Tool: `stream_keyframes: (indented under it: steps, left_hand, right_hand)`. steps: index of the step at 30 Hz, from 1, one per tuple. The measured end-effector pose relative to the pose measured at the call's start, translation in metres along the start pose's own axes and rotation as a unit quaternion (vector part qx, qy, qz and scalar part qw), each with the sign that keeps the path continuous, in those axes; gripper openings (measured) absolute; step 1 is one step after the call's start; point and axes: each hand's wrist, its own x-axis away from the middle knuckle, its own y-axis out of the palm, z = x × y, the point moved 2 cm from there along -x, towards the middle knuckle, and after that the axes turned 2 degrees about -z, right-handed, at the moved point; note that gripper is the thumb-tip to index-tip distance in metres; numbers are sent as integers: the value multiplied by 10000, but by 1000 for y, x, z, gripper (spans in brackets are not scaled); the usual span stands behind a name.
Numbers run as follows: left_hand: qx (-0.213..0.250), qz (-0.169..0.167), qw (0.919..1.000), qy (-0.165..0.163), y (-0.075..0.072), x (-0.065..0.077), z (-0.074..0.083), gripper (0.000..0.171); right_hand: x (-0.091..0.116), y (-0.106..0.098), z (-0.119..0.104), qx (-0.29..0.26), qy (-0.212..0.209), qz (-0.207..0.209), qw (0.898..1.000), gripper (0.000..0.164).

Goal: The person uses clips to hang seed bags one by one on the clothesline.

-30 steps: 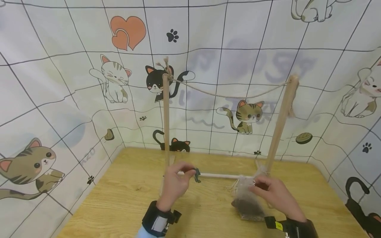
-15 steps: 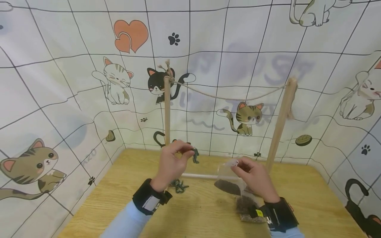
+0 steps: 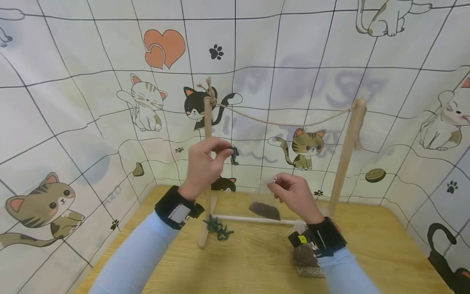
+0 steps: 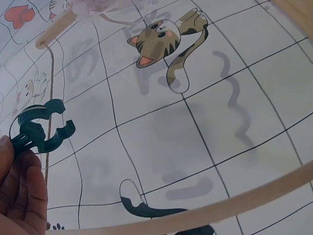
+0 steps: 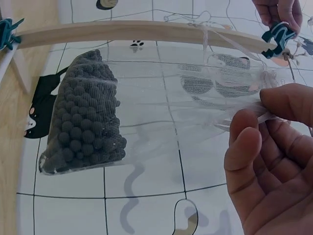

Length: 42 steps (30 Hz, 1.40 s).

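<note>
My left hand is raised beside the left post, pinching a green plastic clip between thumb and fingers. In the left wrist view the curved, gapped prongs of the clip point away from the fingertips. Lower and to the right, my right hand pinches the gathered top of a sheer mesh bag. The bag hangs in front of the frame, above the table. Small round dark balls fill its bottom, as the right wrist view shows. A slack string spans the two posts above both hands.
A wooden left post and right post stand on the table, joined low by a white rod. Several green clips lie by the left foot. More filled bags sit under my right wrist. A cat-print cloth hangs behind.
My left hand has risen with the clip from rod height to well above the table. My right hand has lifted one bag off the others, moving up and left.
</note>
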Motion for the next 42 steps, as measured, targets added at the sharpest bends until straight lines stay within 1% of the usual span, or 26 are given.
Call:
stream_keyframes:
  steps: [5,13,17,22,26,29,32,36,39,42]
  left_hand:
    - [-213,61,9997,51,-7,-20,1,9]
    - [-368,295,9983,347,-17,-59,7,8]
    - [-514,301,9976,364,-21,-77,12,7]
    - [-769,263,9962,318,-25,-95,15,2]
    - [-957,161,9952,154,-28,-107,16,4]
    - [-1156,26,9932,-108,-29,-113,17,5]
    - [-1394,-115,9892,-438,-29,-118,16,7]
    - [-1707,-242,9813,-855,-29,-120,14,9]
    - [-1861,-238,9772,-990,-29,-122,13,10]
    - [-1948,-215,9757,-982,-30,-125,13,12]
  right_hand:
    - [-18,4,-10,-47,11,-40,10000,18]
    - [-46,13,-27,-341,47,100,9994,13]
    - [-58,16,-37,-492,16,215,9986,14]
    - [-72,19,-48,-594,-115,369,9975,16]
    - [-81,20,-56,-598,-172,531,9966,16]
    - [-87,20,-61,-544,-132,623,9965,16]
    - [-92,22,-66,-520,-40,714,9961,16]
    - [-99,24,-70,-578,48,808,9950,17]
    - [-103,25,-72,-646,33,823,9945,17]
    - [-107,26,-73,-682,15,801,9944,17]
